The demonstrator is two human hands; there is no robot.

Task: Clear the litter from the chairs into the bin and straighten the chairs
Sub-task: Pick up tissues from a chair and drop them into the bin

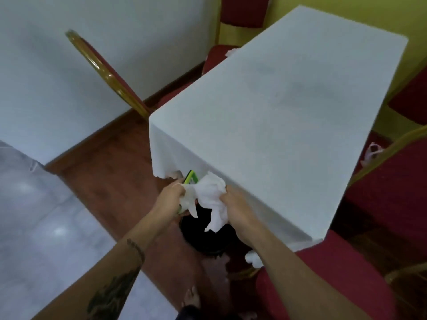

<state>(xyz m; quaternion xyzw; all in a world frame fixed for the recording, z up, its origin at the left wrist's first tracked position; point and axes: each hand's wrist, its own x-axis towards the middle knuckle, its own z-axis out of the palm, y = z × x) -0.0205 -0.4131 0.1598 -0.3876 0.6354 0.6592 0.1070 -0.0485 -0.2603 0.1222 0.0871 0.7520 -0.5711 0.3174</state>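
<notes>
Both my hands are over a black bin (203,236) that stands on the floor at the near corner of a table. My left hand (169,196) grips a green packet (190,177) and a bit of white tissue. My right hand (233,204) clutches crumpled white tissue (211,196), which hangs down over the bin's mouth. A red chair (328,273) with a gold frame stands to my right, with a white tissue scrap (253,258) on the front edge of its seat. More white litter (231,51) lies on a far chair seat.
A table with a white cloth (277,112) fills the middle. A gold-framed chair (108,75) leans at its left side. Another red chair (397,176) at the right has a pink and white scrap (372,153) near it. Brown wood floor and pale tiles lie to the left.
</notes>
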